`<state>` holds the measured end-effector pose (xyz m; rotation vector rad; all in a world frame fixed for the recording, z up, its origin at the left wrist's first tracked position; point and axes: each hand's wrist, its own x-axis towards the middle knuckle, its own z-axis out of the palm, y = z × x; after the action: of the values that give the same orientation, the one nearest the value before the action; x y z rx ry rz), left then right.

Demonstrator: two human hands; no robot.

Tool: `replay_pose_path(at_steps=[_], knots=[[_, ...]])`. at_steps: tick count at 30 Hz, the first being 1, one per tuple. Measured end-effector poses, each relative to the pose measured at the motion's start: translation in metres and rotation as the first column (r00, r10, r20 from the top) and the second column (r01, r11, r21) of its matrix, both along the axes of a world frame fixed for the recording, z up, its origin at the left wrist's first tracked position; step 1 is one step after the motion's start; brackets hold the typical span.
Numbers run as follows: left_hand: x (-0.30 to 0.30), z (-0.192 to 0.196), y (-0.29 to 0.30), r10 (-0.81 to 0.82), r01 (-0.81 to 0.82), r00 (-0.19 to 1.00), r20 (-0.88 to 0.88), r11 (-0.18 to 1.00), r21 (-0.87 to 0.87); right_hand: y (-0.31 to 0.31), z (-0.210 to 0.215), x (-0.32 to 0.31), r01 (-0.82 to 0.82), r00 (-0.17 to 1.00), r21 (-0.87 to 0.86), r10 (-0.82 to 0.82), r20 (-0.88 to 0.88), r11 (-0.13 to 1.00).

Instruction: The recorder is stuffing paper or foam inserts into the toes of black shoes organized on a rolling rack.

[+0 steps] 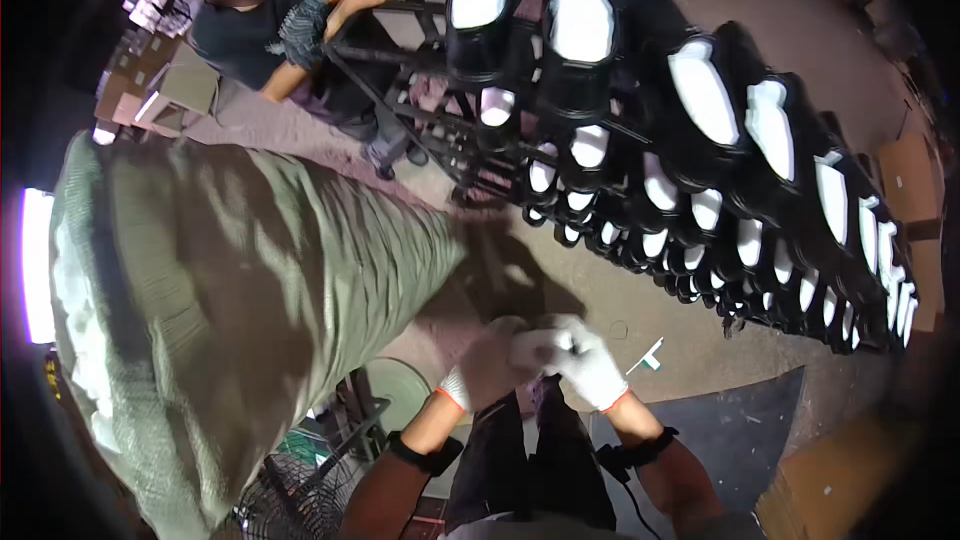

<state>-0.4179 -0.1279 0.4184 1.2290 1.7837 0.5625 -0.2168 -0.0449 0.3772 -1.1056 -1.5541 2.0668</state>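
Observation:
Both my hands wear pale knit gloves with orange cuffs and meet in front of my body, above the floor. My left hand (487, 367) has its fingers curled in toward the right one, and part of them is hidden. My right hand (580, 360) is closed, its thumb and fingers pinched together against the left hand's fingertips. Whatever may be between them is too small or covered to make out. The nearest things are the large greenish woven sack (240, 270) on the left and the rack of black shoes (590, 60) ahead to the right.
Rows of black shoes with white insides fill several tiers of a dark metal rack (400, 55). Another person (290, 30) in dark clothes is at the far left. A fan (290, 500) and a round greenish stool (392, 390) stand beside the sack. Cardboard boxes (840, 480) lie lower right.

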Motion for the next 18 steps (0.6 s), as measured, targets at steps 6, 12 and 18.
replay_pose_path(at_steps=[6, 12, 18], knots=[[-0.036, -0.199, 0.053, 0.087, -0.138, 0.951, 0.295, 0.978, 0.154, 0.043, -0.135, -0.030, 0.121, 0.971, -0.114, -0.094, 0.218, 0.986], [-0.036, -0.328, 0.081, 0.034, -0.045, 0.999, 0.030, 0.796, 0.604, 0.098, -0.272, -0.081, 0.351, 0.933, -0.501, -0.342, 0.114, 0.791], [-0.092, -0.405, 0.137, 0.290, -0.195, 0.953, -0.092, 0.814, 0.548, 0.148, -0.346, -0.126, 0.482, 0.868, -0.234, -0.497, -0.004, 0.844]])
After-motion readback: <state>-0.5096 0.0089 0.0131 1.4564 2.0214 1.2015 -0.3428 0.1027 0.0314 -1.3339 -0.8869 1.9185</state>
